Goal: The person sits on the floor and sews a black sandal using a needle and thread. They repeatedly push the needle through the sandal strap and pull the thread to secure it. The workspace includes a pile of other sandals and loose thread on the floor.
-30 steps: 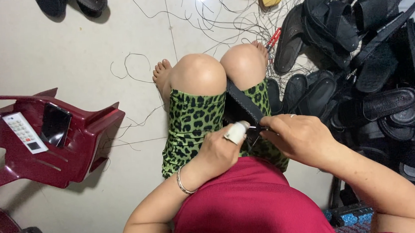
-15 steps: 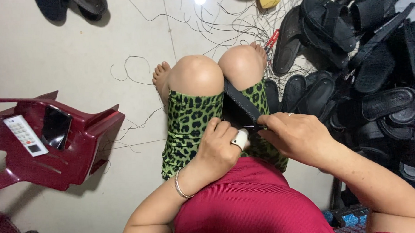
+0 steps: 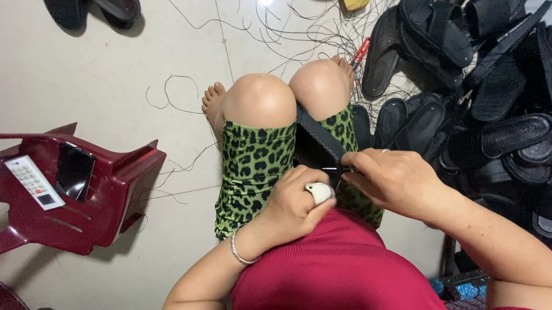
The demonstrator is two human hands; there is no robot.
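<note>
A black sandal is held wedged between the knees, its sole steadied at the near end by the right hand, whose fingers are pinched on something thin and dark at the sandal's edge; what it is cannot be made out. The left hand, clenched with a white thimble-like cap on one finger, is pressed just beside it at nine o'clock. With both hands crowded on one small spot, a slip could plausibly drive a sharp tip into a fingertip or thigh, or let the sandal twist free of the knees. Outward, loose black threads are strewn over a pale tiled floor, a snag risk for the bare foot. Black sandals are heaped at three o'clock; a maroon plastic chair lies tipped at nine.
</note>
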